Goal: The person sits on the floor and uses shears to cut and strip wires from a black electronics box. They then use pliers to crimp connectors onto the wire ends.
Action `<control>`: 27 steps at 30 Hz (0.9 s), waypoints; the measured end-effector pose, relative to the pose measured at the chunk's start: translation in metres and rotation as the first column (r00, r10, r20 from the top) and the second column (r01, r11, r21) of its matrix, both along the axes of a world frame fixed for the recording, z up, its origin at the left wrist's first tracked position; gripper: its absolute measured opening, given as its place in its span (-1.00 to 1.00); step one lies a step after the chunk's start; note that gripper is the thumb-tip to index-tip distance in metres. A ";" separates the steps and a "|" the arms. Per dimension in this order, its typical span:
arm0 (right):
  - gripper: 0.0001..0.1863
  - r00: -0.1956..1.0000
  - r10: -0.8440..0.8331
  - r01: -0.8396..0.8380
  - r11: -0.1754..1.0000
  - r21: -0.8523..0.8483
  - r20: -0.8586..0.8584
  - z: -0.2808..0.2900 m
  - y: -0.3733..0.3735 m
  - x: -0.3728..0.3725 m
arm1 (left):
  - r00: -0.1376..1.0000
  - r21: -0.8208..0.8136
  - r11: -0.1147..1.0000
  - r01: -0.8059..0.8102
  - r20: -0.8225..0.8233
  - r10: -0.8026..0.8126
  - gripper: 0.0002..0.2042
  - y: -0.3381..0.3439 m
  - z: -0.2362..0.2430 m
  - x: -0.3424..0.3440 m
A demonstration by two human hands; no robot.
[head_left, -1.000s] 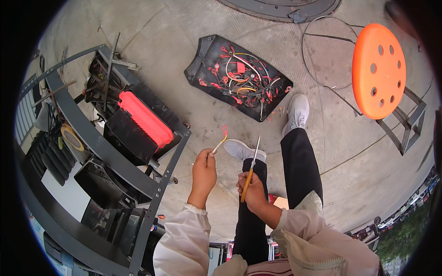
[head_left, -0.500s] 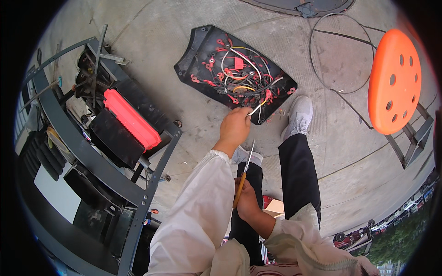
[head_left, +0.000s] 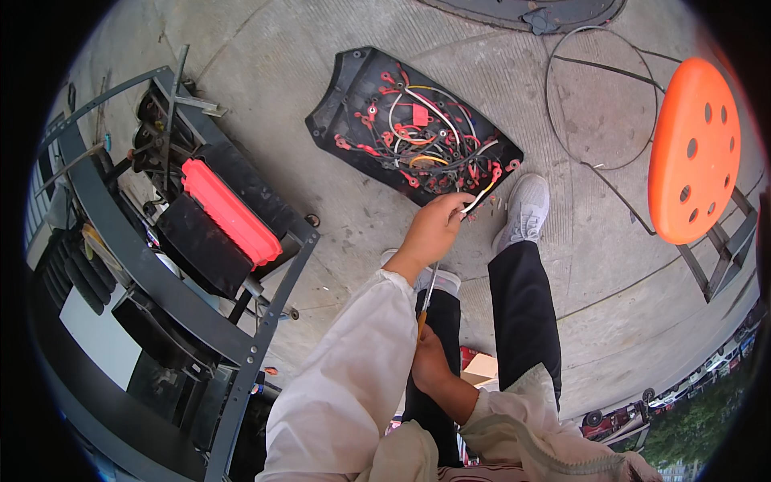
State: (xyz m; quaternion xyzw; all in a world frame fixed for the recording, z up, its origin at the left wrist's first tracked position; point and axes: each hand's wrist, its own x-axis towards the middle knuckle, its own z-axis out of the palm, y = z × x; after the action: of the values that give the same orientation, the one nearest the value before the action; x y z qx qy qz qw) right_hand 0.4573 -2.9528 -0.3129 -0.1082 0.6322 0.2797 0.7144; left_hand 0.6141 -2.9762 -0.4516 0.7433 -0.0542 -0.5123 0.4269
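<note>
My left hand (head_left: 438, 229) is closed on a white and yellow wire with a red end (head_left: 479, 195), at the near edge of a black plastic tray (head_left: 337, 100). Loose cables (head_left: 438, 149) with red and black terminals lie tangled in that tray. Lower down, between my knees, my right hand (head_left: 434, 359) grips a slender tool (head_left: 427, 304) with a metal shaft and a yellowish-brown handle. My left wrist and sleeve partly cover this tool, and its exact kind cannot be made out.
A dark metal frame (head_left: 273, 301) with a red ribbed part (head_left: 229, 213) stands on the left. To the right is an orange stool (head_left: 692, 161) with holes, beside a loop of black cable (head_left: 548, 104). A round metal cover (head_left: 534, 20) sits at the far edge. My shoe (head_left: 526, 209) is near the tray.
My left hand has moved right and slightly nearer, drawing the wire along the tray's edge. The tool in my right hand now sits lower and more behind my left wrist.
</note>
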 end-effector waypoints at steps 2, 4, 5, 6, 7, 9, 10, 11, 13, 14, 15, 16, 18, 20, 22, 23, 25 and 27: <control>-0.87 1.000 0.002 -0.002 1.000 0.010 0.001 0.000 0.000 0.000 | 0.990 -0.035 0.998 0.059 0.131 -0.054 -0.62 -0.005 0.001 -0.001; -0.86 1.000 -0.005 0.005 1.000 0.003 0.009 0.001 -0.001 0.001 | 0.946 0.105 0.987 0.123 0.287 -0.149 -0.60 -0.005 -0.001 0.001; -0.86 1.000 -0.011 0.011 1.000 0.012 0.001 0.001 -0.004 0.001 | 0.912 0.175 0.974 0.146 0.357 -0.200 -0.59 -0.005 -0.003 0.003; -0.85 1.000 -0.018 0.019 1.000 0.021 -0.009 0.002 -0.007 0.001 | 0.894 0.204 0.973 0.105 0.410 -0.183 -0.59 -0.004 -0.007 0.008; -0.85 1.000 -0.023 0.024 0.999 0.036 -0.015 0.003 -0.011 0.002 | 0.870 0.239 0.969 0.059 0.464 -0.167 -0.58 0.000 -0.015 0.016; -0.84 1.000 0.021 -0.021 0.999 0.027 0.001 0.007 -0.019 0.009 | 0.829 0.287 0.956 -0.053 0.547 -0.118 -0.56 0.015 -0.032 0.031; -0.84 0.999 0.041 -0.041 0.999 0.018 0.011 0.007 -0.022 0.012 | 0.809 0.295 0.948 -0.117 0.582 -0.081 -0.55 0.021 -0.045 0.040; -0.83 0.999 0.043 -0.044 0.999 0.026 0.012 0.007 -0.024 0.013 | 0.903 0.243 0.934 -0.263 0.404 0.149 -0.53 0.028 -0.058 0.056; -0.83 0.999 0.043 -0.043 0.999 0.033 0.008 0.006 -0.027 0.014 | 0.840 0.185 0.820 -0.542 0.093 0.535 -0.51 0.030 -0.072 0.078; -0.83 1.000 0.029 -0.029 0.999 0.030 0.002 0.005 -0.028 0.013 | 0.741 0.164 0.732 -0.661 -0.017 0.672 -0.51 0.023 -0.068 0.089; -0.83 1.000 0.017 -0.017 0.999 0.027 -0.004 0.005 -0.028 0.012 | 0.738 0.172 0.729 -0.663 -0.010 0.674 -0.51 0.018 -0.068 0.097; -0.83 1.000 0.008 -0.007 1.000 0.026 -0.007 0.004 -0.030 0.012 | 0.764 0.160 0.753 -0.639 0.011 0.645 -0.52 0.014 -0.066 0.104; -0.84 1.000 0.024 -0.024 0.999 0.032 0.011 0.005 -0.032 0.013 | 0.836 0.247 0.799 -0.548 0.136 0.531 -0.53 0.024 -0.083 0.113; -0.84 1.000 0.020 -0.021 1.000 0.024 0.006 0.004 -0.031 0.012 | 0.911 0.327 0.860 -0.392 0.003 0.413 -0.54 0.020 -0.087 0.119; -0.84 1.000 0.021 -0.021 1.000 0.019 -0.008 0.002 -0.029 0.011 | 0.972 0.365 0.904 -0.223 0.148 0.180 -0.54 0.020 -0.087 0.115; -0.85 1.000 0.013 -0.013 1.000 0.013 -0.018 0.002 -0.029 0.012 | 0.938 0.381 0.915 -0.131 0.345 -0.010 -0.55 0.015 -0.086 0.102; -0.87 0.999 0.001 -0.001 1.000 0.003 -0.034 0.002 -0.029 0.014 | 0.823 0.473 0.878 -0.074 0.526 -0.214 -0.53 0.000 -0.065 0.086; -0.87 1.000 0.014 -0.014 1.000 0.004 -0.022 0.001 -0.031 0.016 | 0.822 0.492 0.856 -0.159 0.546 -0.161 -0.55 0.006 -0.076 0.080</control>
State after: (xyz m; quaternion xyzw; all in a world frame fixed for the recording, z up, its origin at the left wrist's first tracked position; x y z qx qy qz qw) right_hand 0.4728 -2.9835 -0.3114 -0.1080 0.6386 0.2872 0.7058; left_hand 0.6942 -2.9699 -0.5276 0.9481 -0.0397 -0.2625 0.1751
